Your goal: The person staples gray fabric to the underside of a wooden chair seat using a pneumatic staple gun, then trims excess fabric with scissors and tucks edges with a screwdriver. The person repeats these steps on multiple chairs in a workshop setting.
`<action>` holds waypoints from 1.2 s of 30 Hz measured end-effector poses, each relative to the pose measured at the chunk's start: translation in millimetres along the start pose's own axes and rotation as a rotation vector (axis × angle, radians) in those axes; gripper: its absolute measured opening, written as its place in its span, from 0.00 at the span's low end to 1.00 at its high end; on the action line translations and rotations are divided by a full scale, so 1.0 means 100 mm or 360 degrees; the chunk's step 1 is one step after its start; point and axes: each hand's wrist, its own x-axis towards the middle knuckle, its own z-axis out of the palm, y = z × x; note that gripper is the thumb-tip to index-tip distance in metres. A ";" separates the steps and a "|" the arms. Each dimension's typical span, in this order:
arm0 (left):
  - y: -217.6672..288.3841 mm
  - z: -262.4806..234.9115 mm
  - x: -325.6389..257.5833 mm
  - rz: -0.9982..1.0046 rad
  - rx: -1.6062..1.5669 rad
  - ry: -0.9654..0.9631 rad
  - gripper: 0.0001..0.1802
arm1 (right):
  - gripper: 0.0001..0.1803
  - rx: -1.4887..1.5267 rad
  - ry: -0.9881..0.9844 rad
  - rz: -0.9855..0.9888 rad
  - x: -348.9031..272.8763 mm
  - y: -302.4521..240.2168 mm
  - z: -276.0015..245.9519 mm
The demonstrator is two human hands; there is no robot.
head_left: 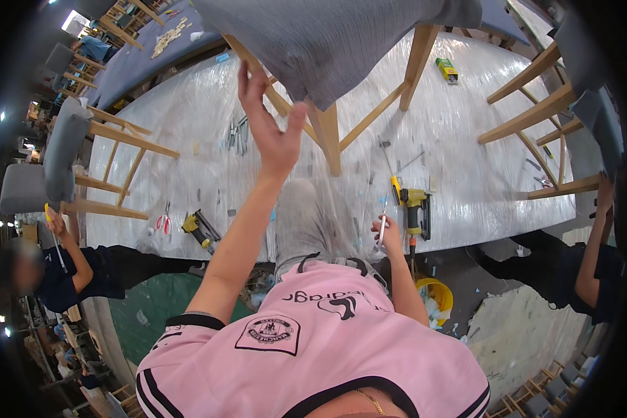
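Chair in work: the grey-upholstered chair stands on the bench straight ahead of the person, its seat at the upper edge of the view and its pale wooden legs, joined by rails, reaching down to the clear plastic film over the bench.
Left hand: the left hand is raised just beside a wooden leg, its grip spread, thumb standing apart from the fingers; whether the fingertips touch the wood, I cannot tell.
Right hand: the right hand is low, near the front edge of the bench, its grip pinching a slim white-handled tool that points away from the person; its exact kind is too small to tell.
Right-side tools: a yellow-and-black staple gun lies just beyond the right hand, with a yellow-handled tool close by its left.
Left-side tools: red-handled scissors and a second staple gun.
Far bench: a small green-and-yellow box near the chair.
Floor: a yellow bucket beside the right forearm.
Neighbours: a co-worker at left holds a yellow-handled tool near another grey chair; a second co-worker is at right.
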 end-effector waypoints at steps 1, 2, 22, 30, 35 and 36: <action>-0.02 0.10 0.05 -0.0227 -0.0203 0.0105 0.41 | 0.29 0.0072 0.0002 -0.0006 -0.01 0.01 0.02; -0.04 0.23 0.07 -0.0465 -0.0418 0.0215 0.46 | 0.28 0.0074 -0.0005 -0.0008 -0.06 0.05 -0.01; 0.88 1.72 -0.89 -0.0548 -0.0894 -0.0025 0.46 | 0.24 0.0931 0.0507 -0.1408 -1.20 -2.86 -0.19; 0.80 1.53 -0.50 -0.1238 -0.1251 -0.0249 0.26 | 0.21 0.0851 0.0472 -0.1481 -1.36 -3.64 -0.17; 0.89 1.39 -0.39 -0.1176 -0.1161 -0.0530 0.28 | 0.18 0.0767 0.0552 -0.1589 -1.32 -3.64 -0.22; 0.86 1.40 -0.39 -0.1177 -0.1128 -0.0619 0.28 | 0.17 0.0765 0.0553 -0.1625 -1.29 -3.64 -0.21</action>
